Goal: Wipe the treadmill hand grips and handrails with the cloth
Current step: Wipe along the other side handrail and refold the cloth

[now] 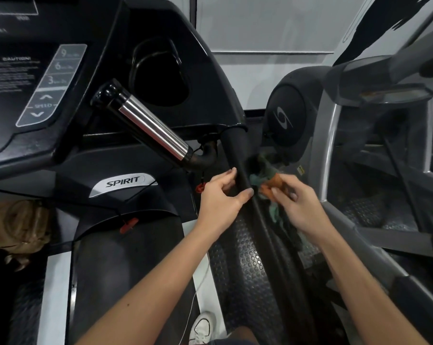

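Left hand: thumb and fingers loosely curled around black padded handrail, partly open, light contact. Right hand: fingers pinched closed on crumpled orange-and-teal cloth, held against handrail's right side. Chrome-and-black hand grip: angled up-left of handrail, untouched. Black console with speed buttons: upper left. Floor: black studded rubber mat below handrail. Grey neighbouring machine frame: right. Pale wall: behind.
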`<state>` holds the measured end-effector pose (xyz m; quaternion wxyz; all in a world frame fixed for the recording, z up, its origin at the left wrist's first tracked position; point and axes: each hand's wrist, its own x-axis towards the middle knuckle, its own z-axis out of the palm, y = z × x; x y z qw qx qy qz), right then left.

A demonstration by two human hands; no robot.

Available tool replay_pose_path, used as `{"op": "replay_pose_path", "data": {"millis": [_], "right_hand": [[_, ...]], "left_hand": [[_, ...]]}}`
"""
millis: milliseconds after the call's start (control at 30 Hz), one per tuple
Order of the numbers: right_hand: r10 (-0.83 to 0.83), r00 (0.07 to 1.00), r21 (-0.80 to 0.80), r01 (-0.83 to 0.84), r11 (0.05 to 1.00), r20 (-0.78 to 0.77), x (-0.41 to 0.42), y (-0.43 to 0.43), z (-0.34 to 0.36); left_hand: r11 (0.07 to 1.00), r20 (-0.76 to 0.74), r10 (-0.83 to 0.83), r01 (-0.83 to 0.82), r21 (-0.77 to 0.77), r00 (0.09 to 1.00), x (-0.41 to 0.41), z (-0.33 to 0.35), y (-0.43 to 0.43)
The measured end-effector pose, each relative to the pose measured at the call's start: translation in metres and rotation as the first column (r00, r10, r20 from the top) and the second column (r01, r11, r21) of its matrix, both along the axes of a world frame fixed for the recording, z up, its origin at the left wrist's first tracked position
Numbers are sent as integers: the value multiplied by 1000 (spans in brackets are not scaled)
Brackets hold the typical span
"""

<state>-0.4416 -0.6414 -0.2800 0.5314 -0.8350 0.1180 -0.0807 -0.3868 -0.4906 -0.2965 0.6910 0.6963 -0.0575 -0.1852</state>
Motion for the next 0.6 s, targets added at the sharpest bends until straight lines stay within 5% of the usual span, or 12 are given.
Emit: {"op": "replay_pose_path", "data": {"millis": [200, 400, 600], "right_hand": [[166, 984, -178, -174, 968, -61, 27, 10, 13], [115, 993, -549, -91, 831, 9, -31, 19, 10], [129, 992, -532, -99, 841, 19, -20, 15, 9]], "left_hand": [[999, 58, -36, 35, 23, 998, 5, -6, 4], [998, 17, -64, 64, -17, 998, 4, -7, 6], [998, 6, -39, 39, -40, 999, -1, -7, 6]]}}
